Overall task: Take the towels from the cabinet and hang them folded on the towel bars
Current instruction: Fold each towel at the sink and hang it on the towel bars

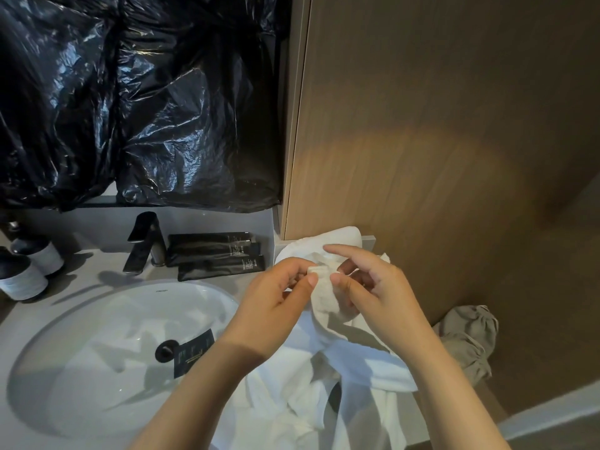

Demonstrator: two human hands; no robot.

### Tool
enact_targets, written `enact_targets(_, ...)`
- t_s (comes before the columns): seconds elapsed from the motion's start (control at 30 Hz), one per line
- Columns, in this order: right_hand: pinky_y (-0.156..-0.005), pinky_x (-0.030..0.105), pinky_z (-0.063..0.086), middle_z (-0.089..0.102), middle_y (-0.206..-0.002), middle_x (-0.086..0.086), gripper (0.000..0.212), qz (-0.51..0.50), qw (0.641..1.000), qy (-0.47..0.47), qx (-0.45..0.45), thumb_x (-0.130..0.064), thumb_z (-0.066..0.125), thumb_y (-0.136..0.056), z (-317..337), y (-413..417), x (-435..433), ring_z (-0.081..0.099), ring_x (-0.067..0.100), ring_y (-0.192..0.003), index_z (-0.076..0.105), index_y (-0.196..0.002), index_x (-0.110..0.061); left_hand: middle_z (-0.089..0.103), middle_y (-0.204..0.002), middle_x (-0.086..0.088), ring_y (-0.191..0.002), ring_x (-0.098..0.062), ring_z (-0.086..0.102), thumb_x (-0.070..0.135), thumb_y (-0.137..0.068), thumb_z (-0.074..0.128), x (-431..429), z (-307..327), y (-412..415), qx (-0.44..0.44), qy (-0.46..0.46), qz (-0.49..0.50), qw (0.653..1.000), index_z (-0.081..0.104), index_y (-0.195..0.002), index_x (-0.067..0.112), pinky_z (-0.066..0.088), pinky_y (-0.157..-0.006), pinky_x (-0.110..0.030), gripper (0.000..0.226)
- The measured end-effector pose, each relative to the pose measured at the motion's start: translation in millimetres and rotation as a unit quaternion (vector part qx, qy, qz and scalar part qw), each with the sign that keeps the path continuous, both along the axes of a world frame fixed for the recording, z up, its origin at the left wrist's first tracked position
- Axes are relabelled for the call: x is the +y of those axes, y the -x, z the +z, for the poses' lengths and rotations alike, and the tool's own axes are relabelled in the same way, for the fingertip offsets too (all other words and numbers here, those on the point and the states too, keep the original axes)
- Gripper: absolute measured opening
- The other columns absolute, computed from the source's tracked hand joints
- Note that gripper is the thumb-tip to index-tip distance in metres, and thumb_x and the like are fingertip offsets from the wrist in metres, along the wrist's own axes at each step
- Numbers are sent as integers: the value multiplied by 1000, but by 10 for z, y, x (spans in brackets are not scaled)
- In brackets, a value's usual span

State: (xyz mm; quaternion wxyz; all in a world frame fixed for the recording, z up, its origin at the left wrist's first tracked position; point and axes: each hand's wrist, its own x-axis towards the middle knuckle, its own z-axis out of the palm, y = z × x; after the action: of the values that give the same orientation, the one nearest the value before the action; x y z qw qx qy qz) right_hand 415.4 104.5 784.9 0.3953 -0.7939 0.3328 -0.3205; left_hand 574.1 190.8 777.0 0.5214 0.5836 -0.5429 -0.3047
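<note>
left hand (276, 298) and right hand (381, 287) are both pinching a corner of the white towel (354, 360), rest bunching on the counter (87, 267) beside the sink (81, 384), so folding's barely starting, nothing's hanging yet

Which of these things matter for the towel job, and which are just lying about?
Job: towel, left hand, right hand.
Lying about: faucet, black tubes, bottles, sink, card, grey cloth.
</note>
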Motion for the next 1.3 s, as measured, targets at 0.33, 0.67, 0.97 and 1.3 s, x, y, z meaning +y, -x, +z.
enact_targets(0.33,-56,13,33,58,-69,-13,16,92,991,47,82,-30,62,-95,249,-92,-179,43,2,-56,67,-80,-29,66,-91,6,-86,-10,60,14,-101,47,13,247,-292,-150,62,12,987,65,-99,15,47,-76,-27,18)
enact_targets(0.67,-51,22,27,43,-57,-5,40,41,983,78,161,-40,55,-98,7,153,-429,38,5,-50,48,-63,-22,63,-95,3,-86,-9,57,16,-103,40,-276,482,-761,-192,43,120,973,61,-106,11,44,-75,-23,22)
enact_targets(0.97,-73,36,56,67,-77,-6,27,-10,994,10,104,-37,55,-97,-371,505,-472,69,10,-74,62,-78,-20,61,-108,-5,-95,-14,53,18,-105,35,-561,427,-886,-191,-7,166,967,58,-118,8,36,-70,-17,28)
enact_targets(1.3,-54,27,30,42,-57,-7,45,-35,993,79,79,-58,48,-94,-72,692,-670,40,8,-55,43,-59,-31,59,-114,-15,-98,-19,51,17,-105,32,-857,511,-1011,-189,-6,216,958,52,-126,4,38,-82,-30,32)
